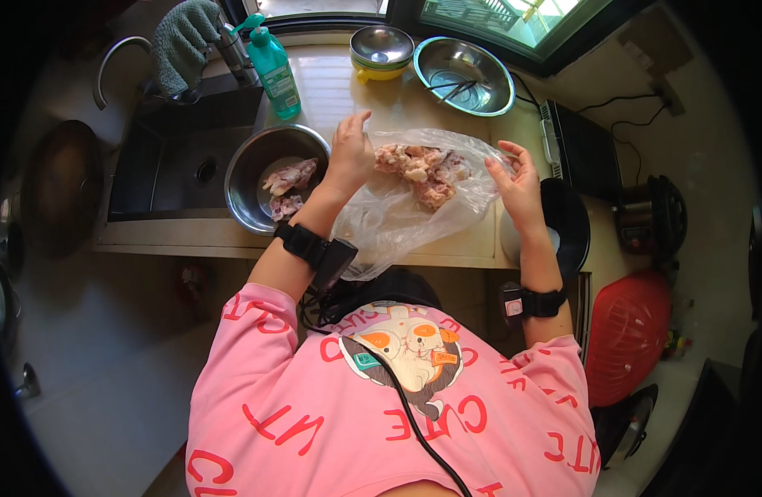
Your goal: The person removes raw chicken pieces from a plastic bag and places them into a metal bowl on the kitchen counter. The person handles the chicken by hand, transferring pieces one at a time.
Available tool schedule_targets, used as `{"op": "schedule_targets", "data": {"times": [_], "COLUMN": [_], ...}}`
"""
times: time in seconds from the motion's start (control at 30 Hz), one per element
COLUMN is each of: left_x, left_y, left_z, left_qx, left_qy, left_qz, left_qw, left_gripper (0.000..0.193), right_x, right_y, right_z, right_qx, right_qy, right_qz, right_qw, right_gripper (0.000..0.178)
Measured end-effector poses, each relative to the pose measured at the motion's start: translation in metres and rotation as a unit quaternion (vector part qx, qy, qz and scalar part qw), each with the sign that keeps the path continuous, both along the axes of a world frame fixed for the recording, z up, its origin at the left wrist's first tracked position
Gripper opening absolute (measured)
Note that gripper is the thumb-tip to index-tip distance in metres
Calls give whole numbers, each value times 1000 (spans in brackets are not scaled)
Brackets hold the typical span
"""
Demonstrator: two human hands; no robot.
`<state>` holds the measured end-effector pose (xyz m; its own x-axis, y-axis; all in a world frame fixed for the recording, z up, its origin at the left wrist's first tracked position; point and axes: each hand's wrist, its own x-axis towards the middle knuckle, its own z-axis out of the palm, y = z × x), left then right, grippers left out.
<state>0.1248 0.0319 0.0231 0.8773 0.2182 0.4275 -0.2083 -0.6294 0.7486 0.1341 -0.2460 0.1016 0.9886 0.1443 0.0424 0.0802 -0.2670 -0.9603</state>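
Observation:
A clear plastic bag (389,219) lies spread on the counter, with a clump of raw meat pieces (426,172), pale and pink, in it. My left hand (352,157) is at the bag's left edge, its fingers drawn together on the film; the fingertips are partly hidden. At the opposite edge, my right hand (520,184) grips the plastic between thumb and fingers. Beside my left wrist stands a steel bowl (247,178), where more chunks of raw meat (291,176) rest, partly covered by my forearm.
A dark sink (170,186) is to the left, with a green pump bottle (275,74) at its corner. Small stacked bowls (381,50) and a wide metal basin (480,62) holding dark utensils stand at the back. Past my right hand are a black appliance (580,149) and a cooker (650,219).

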Motion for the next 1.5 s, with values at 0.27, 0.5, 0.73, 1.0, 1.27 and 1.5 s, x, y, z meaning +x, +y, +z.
{"op": "schedule_targets", "data": {"times": [0.27,0.5,0.73,1.0,1.27,1.5], "left_x": [-3,-12,-4,1,-24,-49], "left_y": [-31,-39,-39,-54,-12,-24], "left_z": [-30,-48,-58,-65,-18,8], "left_qx": [-135,-826,-615,-605,-481,-204], "left_qy": [242,252,412,398,419,64], "left_qz": [45,179,116,129,-26,108], "left_qw": [960,471,663,677,769,971], "left_gripper": [50,14,27,52,60,49], "right_x": [60,128,161,156,136,105], "right_y": [-13,33,73,73,49,32], "right_z": [-17,-107,-101,-99,-70,-23], "right_qx": [13,-403,-396,-416,-293,-390], "right_qy": [227,-35,166,283,153,-7], "right_qz": [7,176,383,428,442,404], "right_qw": [974,898,817,751,834,827], "right_gripper": [44,75,94,69,66,63]}}
